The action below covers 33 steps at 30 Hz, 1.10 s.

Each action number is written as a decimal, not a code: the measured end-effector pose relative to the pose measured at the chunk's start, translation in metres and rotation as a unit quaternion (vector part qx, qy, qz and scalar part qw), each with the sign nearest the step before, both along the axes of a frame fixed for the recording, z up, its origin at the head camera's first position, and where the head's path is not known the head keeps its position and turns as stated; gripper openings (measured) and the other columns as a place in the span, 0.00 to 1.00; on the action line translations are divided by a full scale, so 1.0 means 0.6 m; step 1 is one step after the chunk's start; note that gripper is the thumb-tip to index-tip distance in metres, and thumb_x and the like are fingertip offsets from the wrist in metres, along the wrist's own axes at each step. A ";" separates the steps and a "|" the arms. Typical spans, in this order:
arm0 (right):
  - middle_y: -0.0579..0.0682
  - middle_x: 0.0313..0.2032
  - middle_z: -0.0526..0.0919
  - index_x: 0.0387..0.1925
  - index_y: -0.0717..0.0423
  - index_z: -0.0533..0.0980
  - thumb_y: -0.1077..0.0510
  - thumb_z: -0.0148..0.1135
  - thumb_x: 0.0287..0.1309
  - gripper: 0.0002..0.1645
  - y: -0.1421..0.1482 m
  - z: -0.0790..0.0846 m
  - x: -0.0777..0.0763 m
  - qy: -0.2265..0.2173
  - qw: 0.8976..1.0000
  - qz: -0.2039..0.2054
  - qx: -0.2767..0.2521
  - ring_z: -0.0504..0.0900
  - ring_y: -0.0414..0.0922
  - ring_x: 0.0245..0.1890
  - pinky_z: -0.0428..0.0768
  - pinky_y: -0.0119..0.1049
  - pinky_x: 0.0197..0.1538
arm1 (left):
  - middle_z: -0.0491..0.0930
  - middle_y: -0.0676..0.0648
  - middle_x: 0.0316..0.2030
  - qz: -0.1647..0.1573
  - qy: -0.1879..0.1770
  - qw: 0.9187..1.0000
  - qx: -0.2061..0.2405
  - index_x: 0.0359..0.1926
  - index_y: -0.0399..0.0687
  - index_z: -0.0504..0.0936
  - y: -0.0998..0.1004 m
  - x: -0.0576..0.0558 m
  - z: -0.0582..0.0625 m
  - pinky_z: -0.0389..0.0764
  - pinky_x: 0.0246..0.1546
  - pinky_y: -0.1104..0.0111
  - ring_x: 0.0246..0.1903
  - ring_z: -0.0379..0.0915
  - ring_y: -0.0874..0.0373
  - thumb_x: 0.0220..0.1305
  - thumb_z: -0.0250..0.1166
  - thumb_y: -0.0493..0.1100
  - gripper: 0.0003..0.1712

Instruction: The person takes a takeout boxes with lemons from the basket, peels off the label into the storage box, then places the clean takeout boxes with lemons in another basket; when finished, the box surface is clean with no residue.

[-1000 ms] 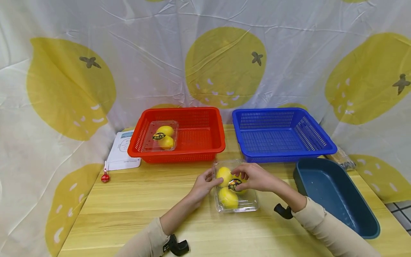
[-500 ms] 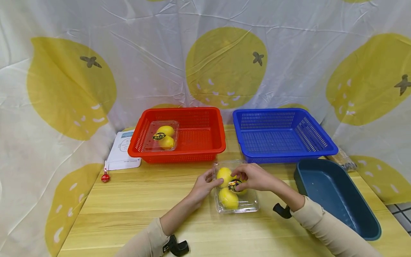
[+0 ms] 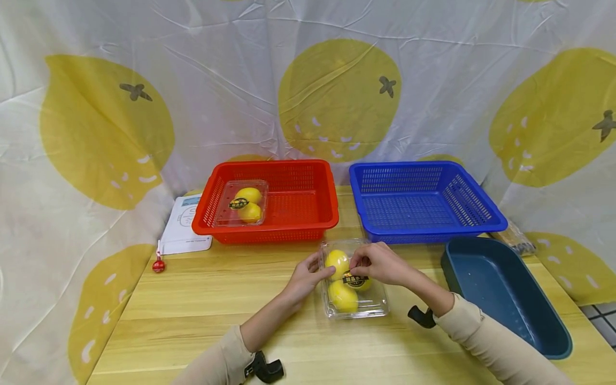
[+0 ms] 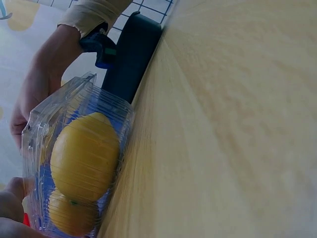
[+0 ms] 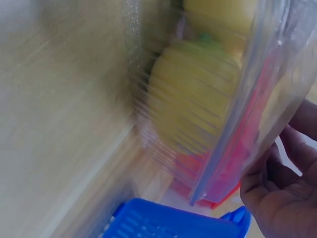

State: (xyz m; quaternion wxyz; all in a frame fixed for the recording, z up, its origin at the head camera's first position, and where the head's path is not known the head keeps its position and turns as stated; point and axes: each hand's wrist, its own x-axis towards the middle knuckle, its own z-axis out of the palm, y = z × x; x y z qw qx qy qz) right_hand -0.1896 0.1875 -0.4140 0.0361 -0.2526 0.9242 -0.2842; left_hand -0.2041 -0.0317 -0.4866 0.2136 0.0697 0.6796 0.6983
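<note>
On the wooden table (image 3: 192,307), head view: one clear plastic box (image 3: 358,313), three lemons (image 3: 343,298) inside, stood before the gap between a red basket (image 3: 279,234) and a blue basket (image 3: 433,236). One black label (image 3: 356,279) lay over its top. My left hand (image 3: 304,277) held the box's left edge, thumb on top; my right hand (image 3: 380,264) pinched the label's upper edge, thumb and forefinger drawn together. One teal tray (image 3: 505,289) stood to my right; one second clear box, likewise labelled, lay in the red basket. Step in hand, as I judged it: setting the label down. The next move seemed to call for smoothing its upper edge flat, the box kept steady

Left wrist view: the ribbed side wall, two lemons behind it; my left hand was partly cut off at the lower corner, my right hand beyond the box

Right wrist view, blurred: the box wall and lemons again; my right hand's fingers were curled close to the top, the label itself not clear
</note>
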 end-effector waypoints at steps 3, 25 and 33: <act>0.36 0.26 0.83 0.25 0.44 0.82 0.56 0.71 0.54 0.06 -0.002 -0.001 0.001 -0.010 1.000 -0.013 -0.005 0.72 0.31 0.24 0.73 0.25 0.27 | 0.60 0.36 0.72 0.001 0.000 1.000 -0.003 0.71 0.37 0.60 0.000 -0.001 -0.001 0.60 0.71 0.47 0.72 0.54 0.38 0.62 0.67 0.47 0.42; 0.44 0.24 0.83 0.24 0.54 0.83 0.61 0.70 0.51 0.04 -0.002 0.003 0.002 -0.090 0.991 -0.073 -0.062 0.74 0.37 0.22 0.73 0.28 0.28 | 0.59 0.36 0.72 -0.005 0.002 1.000 -0.013 0.72 0.36 0.59 0.002 0.000 0.002 0.59 0.71 0.48 0.72 0.53 0.38 0.62 0.67 0.48 0.43; 0.44 0.23 0.82 0.24 0.55 0.82 0.61 0.69 0.51 0.04 -0.002 0.003 0.001 -0.099 0.990 -0.075 -0.069 0.73 0.38 0.22 0.73 0.28 0.27 | 0.60 0.35 0.72 -0.003 0.003 1.000 -0.008 0.72 0.37 0.59 0.000 0.001 0.002 0.58 0.71 0.48 0.72 0.54 0.38 0.62 0.67 0.47 0.42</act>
